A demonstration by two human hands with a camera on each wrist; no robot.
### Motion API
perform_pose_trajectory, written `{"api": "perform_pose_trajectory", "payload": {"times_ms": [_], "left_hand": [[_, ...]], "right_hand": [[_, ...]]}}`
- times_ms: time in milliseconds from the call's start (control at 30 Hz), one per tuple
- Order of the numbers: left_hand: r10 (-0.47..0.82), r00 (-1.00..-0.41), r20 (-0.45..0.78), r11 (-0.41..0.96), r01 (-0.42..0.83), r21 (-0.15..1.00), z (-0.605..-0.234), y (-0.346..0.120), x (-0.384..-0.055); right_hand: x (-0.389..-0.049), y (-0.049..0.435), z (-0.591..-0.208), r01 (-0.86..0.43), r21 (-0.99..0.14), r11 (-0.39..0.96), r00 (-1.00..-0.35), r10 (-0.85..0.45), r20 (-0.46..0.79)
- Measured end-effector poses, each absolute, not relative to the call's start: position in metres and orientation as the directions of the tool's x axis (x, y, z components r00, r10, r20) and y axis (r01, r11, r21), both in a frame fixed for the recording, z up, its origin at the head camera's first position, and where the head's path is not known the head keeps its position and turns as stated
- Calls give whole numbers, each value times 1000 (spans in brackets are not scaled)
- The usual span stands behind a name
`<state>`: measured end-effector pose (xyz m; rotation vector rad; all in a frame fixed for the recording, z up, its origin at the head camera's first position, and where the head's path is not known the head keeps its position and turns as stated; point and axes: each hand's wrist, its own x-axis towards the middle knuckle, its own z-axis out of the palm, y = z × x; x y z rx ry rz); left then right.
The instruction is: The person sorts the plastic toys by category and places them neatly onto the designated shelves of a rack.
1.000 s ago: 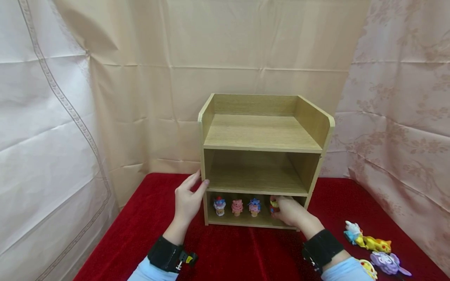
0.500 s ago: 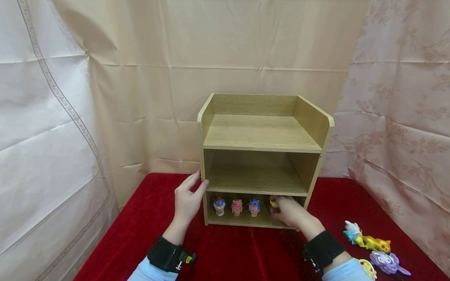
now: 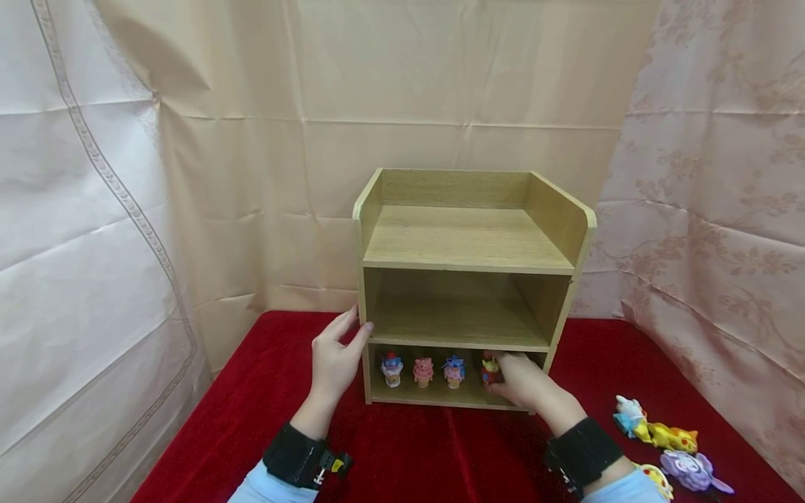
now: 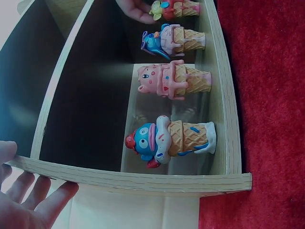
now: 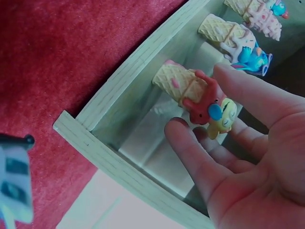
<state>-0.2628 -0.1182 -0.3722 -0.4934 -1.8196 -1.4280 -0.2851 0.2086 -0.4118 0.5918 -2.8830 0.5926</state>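
A small wooden shelf (image 3: 468, 239) stands on the red cloth. My left hand (image 3: 335, 363) touches its left side panel, thumb at the front edge and fingers fairly straight along the outside. Inside the bottom compartment, my right hand (image 3: 527, 381) holds an ice-cream-cone figurine (image 5: 208, 98), its thumb and fingers around the red and yellow top. Three similar figurines stand upright left of it: a pink-and-blue one (image 4: 174, 40), a pink one (image 4: 174, 78) and a white-and-blue one (image 4: 171, 140) nearest the left panel. Part of the held figurine is hidden by the hand in the head view.
At the right of the red cloth (image 3: 402, 454) lie a white-and-blue toy (image 3: 631, 417), a yellow toy (image 3: 673, 436), a purple toy (image 3: 693, 469) and a round yellow item (image 3: 657, 480). Low shelf boards bound the compartment above and below. A beige curtain (image 3: 440, 84) hangs behind.
My right hand has shifted very slightly to the right, so more of the red and yellow figurine shows. My left hand stays at the side panel.
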Motion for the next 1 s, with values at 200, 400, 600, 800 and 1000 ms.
{"api": "perform_pose_trajectory", "payload": {"times_ms": [200,400,600,800,1000], "left_hand": [[-149,-644,751,292,697,655,-373,-118,-263],[-152,-643,750,290,697,656,-373,-118,-264],[-151,-636,757,291,703,649,-373,-117,-264],[-150,-639,755,288,702,651,-373,-117,-263],[-150,-644,751,285,699,656,-374,-117,-264]], "right_hand": [[-281,212,-409,-407,-326,853,-909,-344,234],[-276,215,-406,-427,-312,849,-898,-358,256],[-271,219,-403,-435,-296,850,-894,-370,253],[-265,221,-401,-433,-301,850,-897,-375,233],[-260,223,-400,-429,-287,857,-900,-377,218]]}}
